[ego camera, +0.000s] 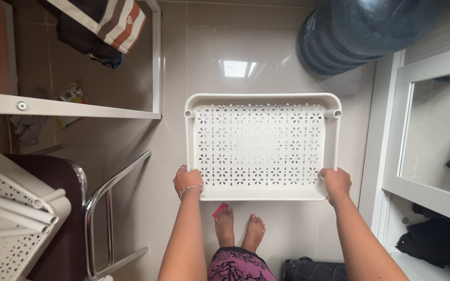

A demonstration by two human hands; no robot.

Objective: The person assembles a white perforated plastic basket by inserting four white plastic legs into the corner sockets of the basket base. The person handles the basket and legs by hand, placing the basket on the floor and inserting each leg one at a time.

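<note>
Pale floor tiles point(147, 156) lie beneath a white perforated shelf tray point(260, 145), held level above the person's bare feet. The left hand point(187, 182) and right hand point(336, 182) clamp its near corners (well apart); an even grip should keep it flat.

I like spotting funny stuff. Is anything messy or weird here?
Mostly tidy. The white perforated tray, held level by the left hand and right hand, looks undamaged. One oddity: a small red scrap lies on the tile floor by the bare feet.
</note>
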